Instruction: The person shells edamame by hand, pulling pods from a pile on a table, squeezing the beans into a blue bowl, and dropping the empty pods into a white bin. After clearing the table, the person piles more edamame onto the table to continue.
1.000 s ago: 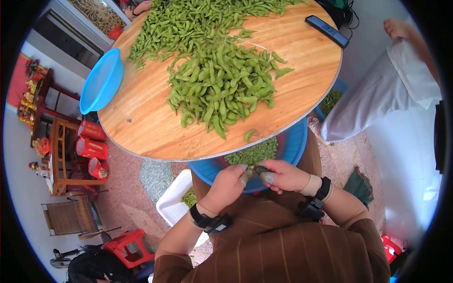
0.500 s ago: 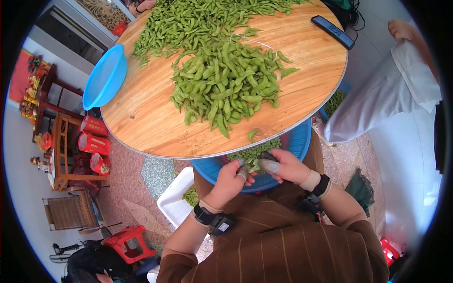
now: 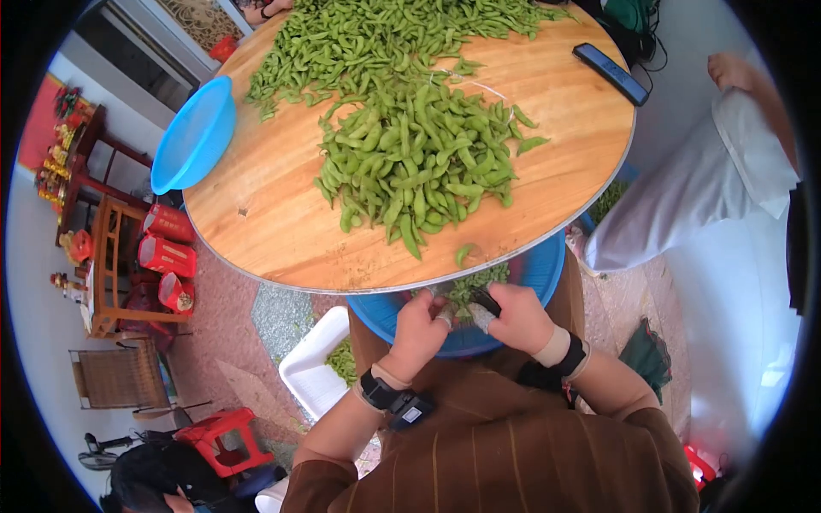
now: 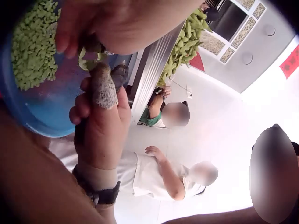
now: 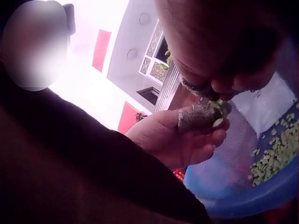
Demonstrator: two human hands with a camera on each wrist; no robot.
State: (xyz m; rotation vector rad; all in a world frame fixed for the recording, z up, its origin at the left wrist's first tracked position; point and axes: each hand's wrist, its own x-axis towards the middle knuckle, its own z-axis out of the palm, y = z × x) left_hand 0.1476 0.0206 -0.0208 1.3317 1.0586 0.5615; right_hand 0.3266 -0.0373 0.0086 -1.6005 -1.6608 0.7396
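Note:
Over a blue basin (image 3: 547, 269) under the table's edge, my left hand (image 3: 416, 333) and right hand (image 3: 520, 321) meet with fingertips nearly together. Between them, thumbs and fingers pinch a green soybean pod (image 4: 86, 63), which looks split in the left wrist view. Tape wraps (image 4: 105, 91) cover the thumb of the right hand, and similar wraps (image 5: 191, 117) cover the left thumb. Shelled soybeans (image 5: 275, 158) lie in the basin below the hands. Part of the pod is hidden behind the fingers.
Heaps of soybean pods (image 3: 419, 162) cover much of the round wooden table (image 3: 274, 231). A phone (image 3: 611, 73) and a light-blue basket (image 3: 195, 137) lie near its rim. A white bin (image 3: 312, 376) with pods stands at floor level on the left. Another person (image 3: 693, 188) stands right.
My hands have stayed over the basin, coming apart slightly and closing together again around a pod. The view has shifted a little. The heap on the table looks the same.

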